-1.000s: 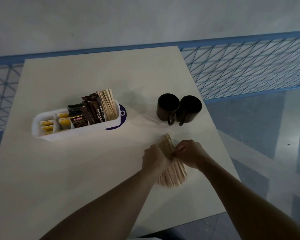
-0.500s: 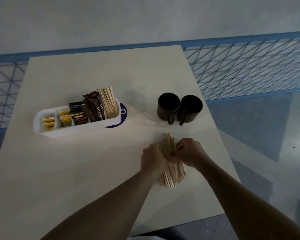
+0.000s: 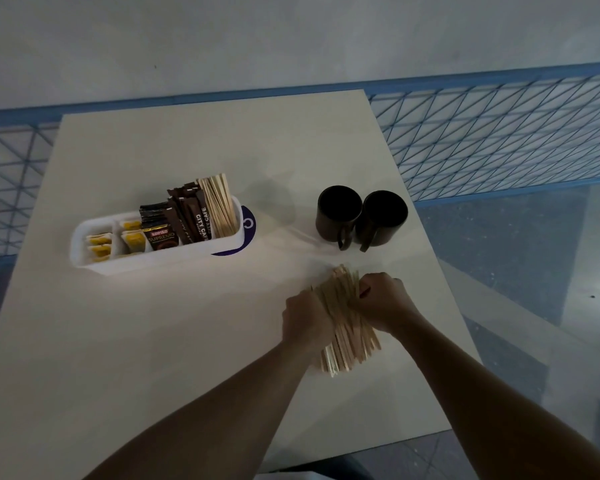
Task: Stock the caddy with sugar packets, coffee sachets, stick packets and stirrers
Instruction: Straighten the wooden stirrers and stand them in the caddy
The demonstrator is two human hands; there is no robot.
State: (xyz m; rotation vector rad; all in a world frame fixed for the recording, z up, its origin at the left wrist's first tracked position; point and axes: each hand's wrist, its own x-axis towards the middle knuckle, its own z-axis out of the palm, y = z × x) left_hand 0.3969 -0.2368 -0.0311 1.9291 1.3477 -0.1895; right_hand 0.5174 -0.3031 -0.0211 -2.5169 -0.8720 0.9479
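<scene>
A white caddy point(image 3: 94, 265) stands on the table's left half. It holds yellow sugar packets point(image 3: 99, 242), dark coffee sachets point(image 3: 160, 235), brown stick packets point(image 3: 193, 220) and upright wooden stirrers point(image 3: 220, 202) in its right end. A loose bundle of wooden stirrers point(image 3: 345, 327) lies on the table near the right front. My left hand point(image 3: 305, 323) curls round the bundle's left side and my right hand point(image 3: 383, 304) grips its right side, so the bundle's middle is partly hidden.
Two black mugs point(image 3: 338, 214) point(image 3: 383, 218) stand side by side behind the bundle, handles toward me. A purple round sticker point(image 3: 248, 230) lies under the caddy's right end. The table's right edge point(image 3: 440, 278) is close to my right hand; blue mesh railing point(image 3: 499, 140) runs behind.
Both hands stay on the stirrer bundle and have squeezed and shifted it slightly; the sticks fan out a little more at the near end. The caddy and mugs have not moved.
</scene>
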